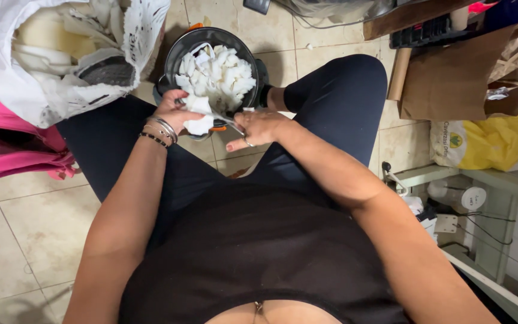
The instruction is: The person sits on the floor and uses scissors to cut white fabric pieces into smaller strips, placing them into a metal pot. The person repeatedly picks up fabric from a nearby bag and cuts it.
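- Head view, centre: my left hand (172, 111) is clenched around a white foam piece (199, 123), holding it just at the near rim of the black bucket (175, 48); thin metal bangles and a dark beaded bracelet (158, 133) sit on that wrist.
- Head view, centre right: my right hand (259, 127) grasps the scissors (226, 122), fingers closed through the handles. The blades point toward the foam piece and meet it beside my left hand; whether they are parted or shut I cannot tell, since the foam hides their tips.
- Head view, top centre: the black bucket stands on the tiled floor (25, 228) between my legs, and is filled with a heap of small white foam scraps (217, 72) — the held piece hangs just over its near edge. An orange fitting shows at the rim, at the far side and again under my hands.
- Head view, top left: a white plastic bag (55, 90) stuffed with larger pale foam offcuts stands just beside the bucket; pink fabric (7, 150) lies below it at the left edge.
- Head view, right: a brown paper bag (451, 78) and a yellow bag (499, 141) rest near my right knee, well apart from my hands; a pale green table frame (487, 180) stands below them.
- Head view, bottom: my dark clothing fills the lower foreground — both forearms reach forward from it toward the bucket.
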